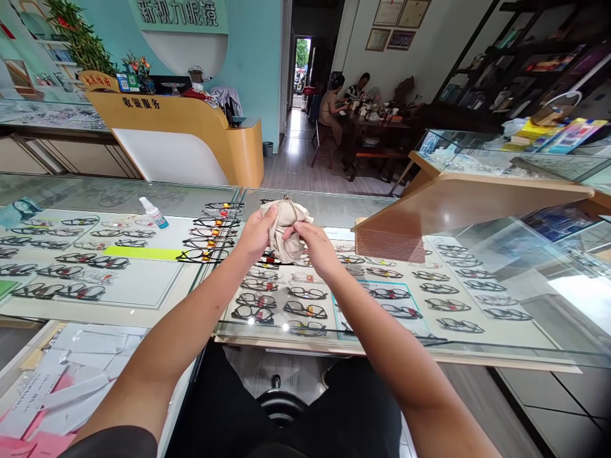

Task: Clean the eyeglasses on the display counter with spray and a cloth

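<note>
Over the glass counter (286,334), both hands grip a crumpled beige cloth (285,245). My left hand (258,234) pinches its left side with the thumb on top. On the other side, my right hand (311,242) is closed, its fingers pressed into the cloth. A thin dark curved rim, apparently of a pair of glasses, shows at the cloth's top; the rest is hidden in the folds. Left of my hands, a column of dark-framed glasses (210,242) with orange tags lies on the counter. A small spray bottle (153,213) with a white top stands farther left.
Rows of glasses (305,310) lie inside the counter. An open drawer (62,388) holds papers at lower left. A raised glass case (501,172) juts in at right. Behind are a yellow-fronted desk (167,117) and two people (331,108) at a table.
</note>
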Demonstrator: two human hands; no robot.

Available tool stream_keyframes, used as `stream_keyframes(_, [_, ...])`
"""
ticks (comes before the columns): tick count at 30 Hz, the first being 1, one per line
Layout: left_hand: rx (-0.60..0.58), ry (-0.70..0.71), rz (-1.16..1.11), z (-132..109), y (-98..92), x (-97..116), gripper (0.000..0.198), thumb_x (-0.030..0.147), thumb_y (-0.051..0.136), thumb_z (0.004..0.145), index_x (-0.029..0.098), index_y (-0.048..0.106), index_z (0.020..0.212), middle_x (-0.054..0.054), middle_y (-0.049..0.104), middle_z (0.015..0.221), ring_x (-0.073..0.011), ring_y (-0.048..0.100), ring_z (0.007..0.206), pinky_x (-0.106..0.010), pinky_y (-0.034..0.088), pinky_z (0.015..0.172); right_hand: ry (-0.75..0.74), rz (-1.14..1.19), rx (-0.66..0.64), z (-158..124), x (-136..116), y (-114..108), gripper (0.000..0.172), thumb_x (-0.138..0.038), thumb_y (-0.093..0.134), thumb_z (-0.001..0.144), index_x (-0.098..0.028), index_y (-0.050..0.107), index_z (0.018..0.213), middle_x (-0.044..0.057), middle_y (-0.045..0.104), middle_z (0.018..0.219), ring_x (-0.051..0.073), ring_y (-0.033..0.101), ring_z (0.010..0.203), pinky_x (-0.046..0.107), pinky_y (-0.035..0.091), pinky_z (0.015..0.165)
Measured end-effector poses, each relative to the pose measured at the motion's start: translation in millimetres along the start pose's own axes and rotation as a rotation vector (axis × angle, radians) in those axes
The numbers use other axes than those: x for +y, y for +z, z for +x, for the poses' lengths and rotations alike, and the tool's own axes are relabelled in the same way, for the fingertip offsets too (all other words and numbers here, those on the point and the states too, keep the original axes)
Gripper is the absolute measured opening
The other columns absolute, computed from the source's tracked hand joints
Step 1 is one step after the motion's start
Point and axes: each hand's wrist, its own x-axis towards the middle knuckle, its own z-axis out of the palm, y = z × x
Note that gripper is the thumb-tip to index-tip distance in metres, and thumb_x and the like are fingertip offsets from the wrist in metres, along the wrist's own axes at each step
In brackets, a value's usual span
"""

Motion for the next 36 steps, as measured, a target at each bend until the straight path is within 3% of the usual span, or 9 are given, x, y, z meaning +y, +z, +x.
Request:
stream_keyframes(3, [-0.079,-0.029,-0.022,-1,-1.6,2,0.063,0.065,0.101,0.076,0.016,0.080,0.109,-0.008,0.084,0.098,-0.0244,0.078,0.092,-0.033,0.060,0.084,-0.009,0.041,0.034,1,0,-1,0.054,-0.072,0.069,0.091,-0.021,0.079,0.074,0.002,0.063,0.073,0.018,0.049,0.071,0.034,0.040,0.071])
stream_keyframes(6, [-0.097,-0.035,-0.002,-3,0.0,6,0.065,0.056,0.107,0.070,0.017,0.079,0.113,-0.006,0.084,0.102,-0.0217,0.077,0.092,-0.031,0.059,0.084,-0.006,0.062,0.041,2,1,-1,0.053,-0.071,0.070,0.090,-0.022,0.080,0.073,0.003,0.065,0.075,0.019,0.050,0.073,0.034,0.040,0.072])
stream_keyframes(12, [-0.151,-0.012,0.071,-7,7.2,13,0.062,0.053,0.109,0.066,0.021,0.071,0.104,0.006,0.066,0.062,-0.0144,0.061,0.060,-0.028,0.052,0.065,-0.033,0.014,-0.019,2,4,1,0.057,-0.075,0.068,0.092,-0.022,0.076,0.074,0.004,0.071,0.082,0.020,0.055,0.079,0.035,0.045,0.080])
stream_keyframes(18, [-0.113,0.031,0.117,-9,12.2,16,0.062,0.061,0.107,0.067,0.021,0.065,0.092,0.007,0.060,0.053,-0.0105,0.052,0.046,-0.026,0.046,0.056,-0.026,0.000,-0.108,0,8,2,0.068,-0.086,0.065,0.094,-0.021,0.076,0.078,0.005,0.070,0.081,0.021,0.061,0.081,0.036,0.049,0.083])
stream_keyframes(22, [-0.010,0.094,0.127,-10,13.2,15,0.061,0.067,0.103,0.070,0.020,0.067,0.086,0.006,0.064,0.063,-0.0074,0.048,0.044,-0.025,0.040,0.050,-0.016,-0.003,-0.161,-2,8,6,0.075,-0.094,0.064,0.091,-0.021,0.077,0.080,0.004,0.071,0.080,0.021,0.061,0.077,0.036,0.049,0.081])
stream_keyframes(27, [0.160,0.158,0.164,-6,8.7,6,0.062,0.077,0.093,0.079,0.018,0.072,0.080,0.003,0.062,0.065,-0.0092,0.055,0.056,-0.024,0.043,0.055,-0.033,-0.024,-0.173,-5,6,13,0.074,-0.093,0.062,0.093,-0.022,0.077,0.078,0.003,0.067,0.074,0.022,0.062,0.079,0.037,0.050,0.086])
stream_keyframes(30, [0.192,0.107,0.085,-1,7.0,1,0.061,0.077,0.089,0.083,0.019,0.072,0.079,0.001,0.068,0.067,-0.0123,0.062,0.059,-0.025,0.049,0.058,-0.031,-0.014,-0.091,-4,6,10,0.068,-0.087,0.063,0.096,-0.023,0.078,0.079,0.004,0.069,0.081,0.022,0.061,0.081,0.038,0.049,0.086])
stream_keyframes(36, [0.382,0.082,-0.139,11,0.5,3,0.052,0.065,0.095,0.084,0.018,0.078,0.097,-0.004,0.085,0.091,-0.0203,0.083,0.091,-0.029,0.065,0.086,-0.155,0.005,0.143,5,1,-13,0.055,-0.075,0.061,0.100,-0.025,0.075,0.080,0.008,0.074,0.107,0.025,0.061,0.104,0.038,0.048,0.090])
